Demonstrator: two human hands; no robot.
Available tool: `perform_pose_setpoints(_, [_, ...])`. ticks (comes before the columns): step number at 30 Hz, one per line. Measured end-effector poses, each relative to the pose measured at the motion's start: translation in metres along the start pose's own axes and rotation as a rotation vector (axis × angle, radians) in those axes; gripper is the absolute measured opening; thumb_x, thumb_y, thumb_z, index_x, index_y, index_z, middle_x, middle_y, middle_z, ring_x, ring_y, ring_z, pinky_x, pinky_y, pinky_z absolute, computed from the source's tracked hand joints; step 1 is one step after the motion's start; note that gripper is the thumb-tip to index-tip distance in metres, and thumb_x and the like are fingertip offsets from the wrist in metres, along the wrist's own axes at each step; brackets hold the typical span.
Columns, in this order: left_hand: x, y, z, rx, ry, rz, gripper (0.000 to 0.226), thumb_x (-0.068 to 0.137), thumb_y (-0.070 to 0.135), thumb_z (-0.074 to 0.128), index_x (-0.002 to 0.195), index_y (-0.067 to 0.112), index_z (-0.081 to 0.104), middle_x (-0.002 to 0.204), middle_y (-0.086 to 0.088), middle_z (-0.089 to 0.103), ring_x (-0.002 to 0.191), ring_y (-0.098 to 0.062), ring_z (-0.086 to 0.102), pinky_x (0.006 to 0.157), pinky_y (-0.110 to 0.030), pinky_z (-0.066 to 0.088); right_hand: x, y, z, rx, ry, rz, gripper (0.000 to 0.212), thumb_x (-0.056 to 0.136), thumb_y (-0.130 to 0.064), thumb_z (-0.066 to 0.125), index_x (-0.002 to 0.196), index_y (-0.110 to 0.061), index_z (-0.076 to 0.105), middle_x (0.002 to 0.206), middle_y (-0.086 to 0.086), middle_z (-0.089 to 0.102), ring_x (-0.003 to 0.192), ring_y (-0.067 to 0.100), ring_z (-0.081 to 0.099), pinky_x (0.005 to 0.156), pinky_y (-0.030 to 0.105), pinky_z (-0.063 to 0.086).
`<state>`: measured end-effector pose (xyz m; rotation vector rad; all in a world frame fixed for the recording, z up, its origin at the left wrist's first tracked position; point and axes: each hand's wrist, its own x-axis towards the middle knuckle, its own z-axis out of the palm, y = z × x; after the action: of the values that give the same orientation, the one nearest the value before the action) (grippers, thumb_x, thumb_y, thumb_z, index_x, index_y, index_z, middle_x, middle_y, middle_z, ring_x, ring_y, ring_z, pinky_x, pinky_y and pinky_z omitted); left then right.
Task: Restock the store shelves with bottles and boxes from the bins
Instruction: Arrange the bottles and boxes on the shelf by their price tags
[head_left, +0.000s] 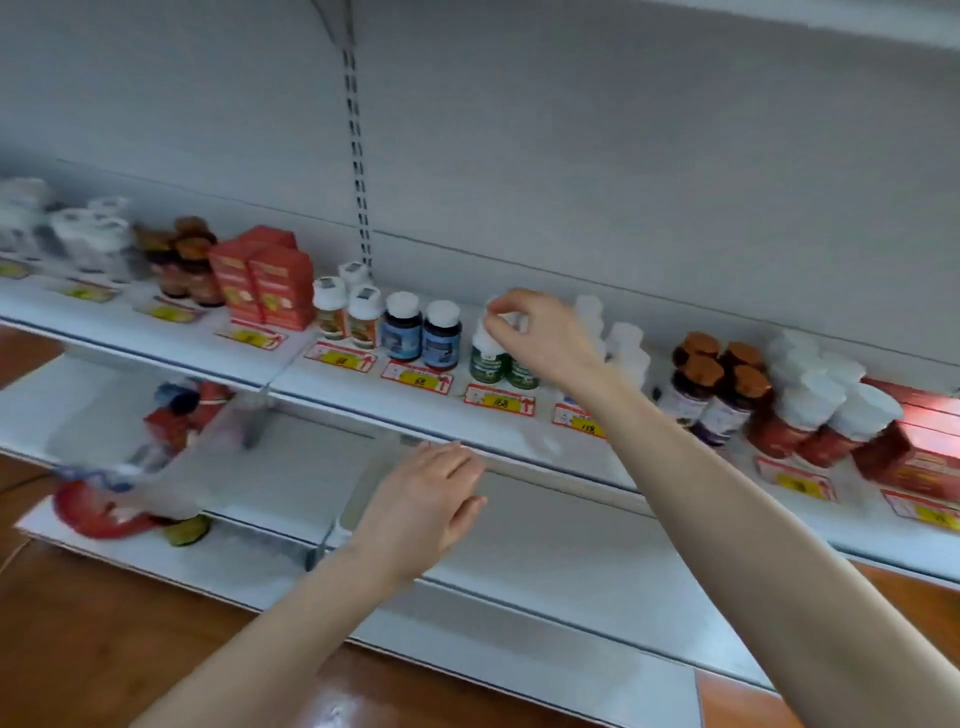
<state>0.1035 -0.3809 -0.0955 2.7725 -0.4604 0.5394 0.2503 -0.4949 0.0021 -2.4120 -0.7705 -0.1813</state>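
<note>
- The upper shelf (291, 371) is running across the view from left to right, carrying rows of bottles and boxes along its whole length.
- The lower shelf (545, 545) is lying beneath it, mostly bare grey on the right.
- A clear bin (93, 410) is sitting on the lower shelf at the far left, blurred, with red boxes and a dark bottle showing inside.
- The right hand (540, 332) is reaching over the upper shelf, thumb and fingertips pinching the white cap of the green-labelled bottle (488, 358).
- The left hand (421, 504) is hovering palm down over the lower shelf, fingers loose and holding nothing; whether its fingertips are touching the upper shelf's front edge cannot be told.
- Red boxes (270, 280) are standing upright on the upper shelf, left of centre.
- The green-labelled bottle is standing upright at the middle of the upper shelf, just beside a second green bottle (522, 371) on its right.
- Two blue-labelled bottles (421, 332) are standing side by side just to its left.
- A red and yellow price tag (498, 400) is lying in front of the green bottles.
</note>
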Motion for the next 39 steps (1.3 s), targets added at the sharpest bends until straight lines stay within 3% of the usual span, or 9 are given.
perform_pose_setpoints(3, [-0.057, -0.060, -0.036, 0.060, 0.025, -0.140, 0.036, 0.077, 0.032, 0.046, 0.089, 0.007, 0.068, 0.090, -0.007, 0.068, 0.085, -0.022, 0.062, 0.078, -0.031, 0.050, 0.016, -0.066, 0.054, 0.047, -0.043, -0.096, 0.026, 0.091, -0.020, 0.055, 0.111, -0.007, 0.065, 0.117, 0.008, 0.065, 0.113, 0.021, 0.056, 0.088, 0.021, 0.034])
perform_pose_setpoints(6, [-0.113, -0.109, -0.069, 0.151, 0.019, -0.303, 0.035, 0.075, 0.032, 0.045, 0.078, 0.007, 0.068, 0.079, -0.007, 0.067, 0.072, -0.024, 0.064, 0.073, -0.027, 0.043, 0.031, -0.127, 0.105, 0.100, -0.111, -0.170, 0.026, 0.089, -0.018, 0.056, 0.111, -0.007, 0.065, 0.115, 0.010, 0.066, 0.109, 0.024, 0.059, 0.090, 0.029, 0.040])
perform_pose_setpoints(10, [-0.175, -0.160, -0.095, 0.193, 0.006, -0.526, 0.037, 0.078, 0.035, 0.044, 0.085, 0.008, 0.068, 0.083, -0.006, 0.067, 0.075, -0.025, 0.065, 0.074, -0.031, 0.049, 0.049, -0.195, 0.166, 0.119, -0.225, -0.278, 0.030, 0.090, -0.017, 0.055, 0.117, -0.006, 0.062, 0.123, 0.008, 0.062, 0.118, 0.022, 0.053, 0.095, 0.023, 0.032])
perform_pose_setpoints(13, [-0.206, -0.190, -0.108, 0.263, 0.063, -0.630, 0.022, 0.067, 0.024, 0.075, 0.082, 0.008, 0.070, 0.080, -0.005, 0.069, 0.072, -0.024, 0.067, 0.070, -0.028, 0.053, 0.061, -0.232, 0.216, 0.141, -0.298, -0.346, 0.030, 0.091, -0.017, 0.055, 0.118, -0.005, 0.061, 0.123, 0.009, 0.062, 0.119, 0.022, 0.053, 0.095, 0.022, 0.031])
perform_pose_setpoints(15, [-0.223, -0.212, -0.111, 0.269, 0.055, -0.682, 0.035, 0.053, 0.018, 0.087, 0.083, 0.009, 0.072, 0.080, -0.005, 0.070, 0.073, -0.022, 0.068, 0.067, -0.028, 0.055, 0.070, -0.251, 0.252, 0.162, -0.350, -0.365, 0.027, 0.089, -0.016, 0.056, 0.113, -0.005, 0.064, 0.117, 0.011, 0.065, 0.112, 0.025, 0.057, 0.092, 0.028, 0.037])
perform_pose_setpoints(20, [-0.250, -0.284, -0.106, 0.344, 0.044, -0.770, 0.040, 0.049, 0.022, 0.088, 0.085, 0.011, 0.074, 0.083, -0.002, 0.071, 0.074, -0.018, 0.069, 0.068, -0.028, 0.055, 0.105, -0.272, 0.348, 0.160, -0.497, -0.355, 0.030, 0.087, -0.022, 0.057, 0.114, -0.012, 0.063, 0.109, 0.008, 0.067, 0.102, 0.023, 0.060, 0.085, 0.027, 0.041])
perform_pose_setpoints(23, [-0.256, -0.331, -0.101, 0.310, 0.010, -0.828, 0.041, 0.052, 0.022, 0.088, 0.088, 0.010, 0.072, 0.081, -0.003, 0.070, 0.074, -0.021, 0.069, 0.069, -0.035, 0.056, 0.129, -0.278, 0.396, 0.161, -0.585, -0.300, 0.033, 0.088, -0.019, 0.057, 0.119, -0.008, 0.060, 0.111, 0.010, 0.066, 0.104, 0.023, 0.059, 0.082, 0.023, 0.039])
perform_pose_setpoints(26, [-0.255, -0.368, -0.096, 0.283, -0.049, -0.861, 0.036, 0.052, 0.024, 0.088, 0.082, 0.012, 0.071, 0.074, -0.001, 0.068, 0.069, -0.019, 0.068, 0.066, -0.029, 0.055, 0.147, -0.280, 0.435, 0.145, -0.652, -0.269, 0.033, 0.089, -0.018, 0.057, 0.117, -0.002, 0.059, 0.111, 0.015, 0.065, 0.103, 0.028, 0.059, 0.083, 0.028, 0.040])
perform_pose_setpoints(39, [-0.261, -0.484, -0.067, 0.112, -0.207, -0.952, 0.024, 0.062, 0.022, 0.079, 0.079, 0.008, 0.069, 0.075, -0.004, 0.067, 0.069, -0.024, 0.067, 0.068, -0.035, 0.055, 0.173, -0.257, 0.540, 0.097, -0.812, -0.105, 0.032, 0.088, -0.011, 0.056, 0.119, 0.000, 0.058, 0.122, 0.017, 0.060, 0.115, 0.029, 0.054, 0.091, 0.023, 0.035])
